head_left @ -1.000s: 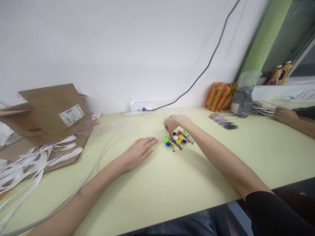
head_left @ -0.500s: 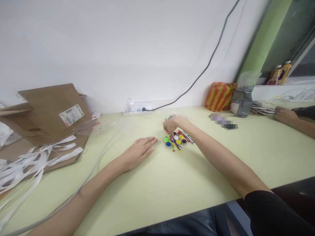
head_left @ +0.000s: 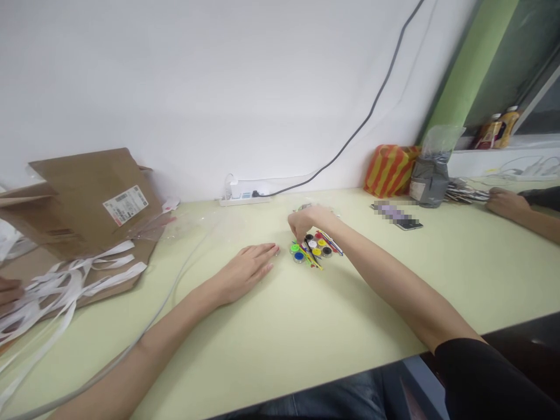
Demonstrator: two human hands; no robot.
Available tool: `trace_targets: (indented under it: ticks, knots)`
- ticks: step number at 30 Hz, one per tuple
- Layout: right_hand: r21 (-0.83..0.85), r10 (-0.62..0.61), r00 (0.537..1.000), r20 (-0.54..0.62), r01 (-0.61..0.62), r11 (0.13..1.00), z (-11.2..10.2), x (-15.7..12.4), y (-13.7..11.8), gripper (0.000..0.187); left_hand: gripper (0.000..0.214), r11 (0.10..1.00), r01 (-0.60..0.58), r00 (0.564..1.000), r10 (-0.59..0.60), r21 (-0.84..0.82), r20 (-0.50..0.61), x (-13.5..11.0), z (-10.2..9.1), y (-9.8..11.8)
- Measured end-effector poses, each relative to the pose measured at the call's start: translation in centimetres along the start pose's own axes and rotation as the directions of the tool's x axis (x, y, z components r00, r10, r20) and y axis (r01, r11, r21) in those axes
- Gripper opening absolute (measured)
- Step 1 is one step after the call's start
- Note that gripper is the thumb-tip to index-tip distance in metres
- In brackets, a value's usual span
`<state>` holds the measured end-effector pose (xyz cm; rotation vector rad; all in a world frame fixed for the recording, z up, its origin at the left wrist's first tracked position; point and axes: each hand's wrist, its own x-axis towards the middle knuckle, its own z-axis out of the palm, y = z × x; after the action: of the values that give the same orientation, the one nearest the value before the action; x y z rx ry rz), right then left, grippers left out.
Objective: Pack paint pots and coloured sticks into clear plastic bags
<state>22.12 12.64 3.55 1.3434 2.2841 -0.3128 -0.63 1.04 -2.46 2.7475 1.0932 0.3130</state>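
I see smooth pale-green tabletop (head_left: 371, 332) spread below. Creased cardboard carton (head_left: 87, 216) at 9 o'clock; crinkled striped bag (head_left: 387, 172) between 2 and 3. Left hand (head_left: 247, 271) lies flat at 7, fingers extended. Right hand (head_left: 306, 223) arches near centre, fingers curled down; can't tell if gripping anything. Clear-sided round discs (head_left: 298, 257), coloured tops, cluster toward 5, thin straight sticks (head_left: 333, 244) among them.
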Motion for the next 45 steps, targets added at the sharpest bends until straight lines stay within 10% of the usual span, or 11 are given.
trace_targets:
  ticks: [14,45]
  knots:
    - [0.05,0.096,0.993,0.066,-0.099,0.994,-0.2,-1.6,-2.2,0.016,0.056,0.999,0.037,0.999,-0.037,-0.005,0.039,0.0,-0.2,0.2]
    - [0.065,0.093,0.994,0.058,-0.097,0.993,0.2,-0.8,-1.7,0.016,0.052,1.0,0.003,1.0,-0.003,0.002,0.008,-0.1,-0.3,0.1]
